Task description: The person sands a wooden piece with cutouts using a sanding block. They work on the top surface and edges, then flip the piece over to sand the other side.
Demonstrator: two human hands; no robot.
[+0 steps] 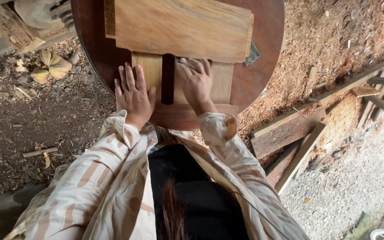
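Left hand (133, 95) lying flat, fingers spread, released, pressing on the left upright slat (147, 73). Right hand (196, 84) resting open, gripping nothing, on the right slat (222, 82), fingertips reaching the dark gap between. Both slats joining a wide plank (183, 26) above and a crosspiece (187, 116) below, lying on the round dark table (263, 58). Sawdust (325, 40) and loose planks (290, 138) lying around to the right.

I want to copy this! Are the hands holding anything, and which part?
Nothing is gripped. The left hand lies flat, fingers spread, on a light wooden slat. The right hand presses on the neighbouring slat, beside the dark gap between them.
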